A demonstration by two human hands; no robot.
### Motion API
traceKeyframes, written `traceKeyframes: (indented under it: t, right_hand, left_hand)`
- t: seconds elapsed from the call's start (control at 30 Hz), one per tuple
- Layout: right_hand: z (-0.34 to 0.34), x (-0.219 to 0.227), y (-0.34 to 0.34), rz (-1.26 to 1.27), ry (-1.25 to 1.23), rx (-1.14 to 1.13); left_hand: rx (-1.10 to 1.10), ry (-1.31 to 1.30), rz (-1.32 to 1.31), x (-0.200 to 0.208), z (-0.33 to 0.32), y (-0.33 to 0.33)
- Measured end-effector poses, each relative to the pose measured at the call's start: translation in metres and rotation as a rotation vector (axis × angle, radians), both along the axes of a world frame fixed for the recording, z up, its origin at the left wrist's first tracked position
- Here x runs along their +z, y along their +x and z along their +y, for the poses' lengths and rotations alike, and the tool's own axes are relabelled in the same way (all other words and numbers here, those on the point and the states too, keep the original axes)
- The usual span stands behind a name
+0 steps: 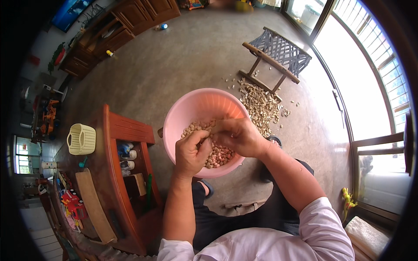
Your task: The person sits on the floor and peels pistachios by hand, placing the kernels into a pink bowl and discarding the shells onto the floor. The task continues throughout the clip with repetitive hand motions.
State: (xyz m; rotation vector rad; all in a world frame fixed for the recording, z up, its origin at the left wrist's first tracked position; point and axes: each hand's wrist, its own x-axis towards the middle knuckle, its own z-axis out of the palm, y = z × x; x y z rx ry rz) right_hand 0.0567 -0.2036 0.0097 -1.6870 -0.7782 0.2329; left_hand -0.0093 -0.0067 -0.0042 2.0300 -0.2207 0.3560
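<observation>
My left hand (191, 152) and my right hand (238, 137) meet above a pink plastic basin (180, 111). Both have bent fingers, with thumbs and fingertips pressed close together. Whatever lies between the fingertips is too small and covered to make out. Below them, a layer of peanuts (219, 156) covers the basin's bottom, some pale tan and in their shells, others pinkish kernels. Part of this layer is hidden by my hands. Just beyond the basin's right rim, a heap of peanut shells (261, 106) is spread over the floor.
A low stool with a woven dark strap seat (281, 48) stands over the shells' far edge. Close on the left is a reddish wooden cabinet (130, 130) with open shelves, and a cream plastic basket (81, 139) sits beside it. Glass sliding doors (337, 87) line the right side.
</observation>
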Motion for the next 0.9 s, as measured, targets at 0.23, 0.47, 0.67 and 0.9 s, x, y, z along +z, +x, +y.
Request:
traceKeyframes:
  t: [0.23,0.47,0.67,0.9]
  right_hand:
    - [-0.007,0.004,0.003,-0.125,-0.02,0.064]
    - [-0.005,0.0,0.0,-0.05,-0.027,0.054]
    - [-0.004,0.007,-0.001,0.03,-0.04,0.047]
    - [-0.004,-0.002,0.0,-0.146,-0.036,0.046]
  left_hand:
    - [-0.104,-0.079,0.058,0.006,0.005,-0.001]
    - [-0.061,0.029,-0.042,0.012,-0.001,0.0]
    - [-0.027,0.083,-0.112,0.012,-0.003,0.001]
    - [-0.074,0.028,-0.082,0.009,0.0,0.001]
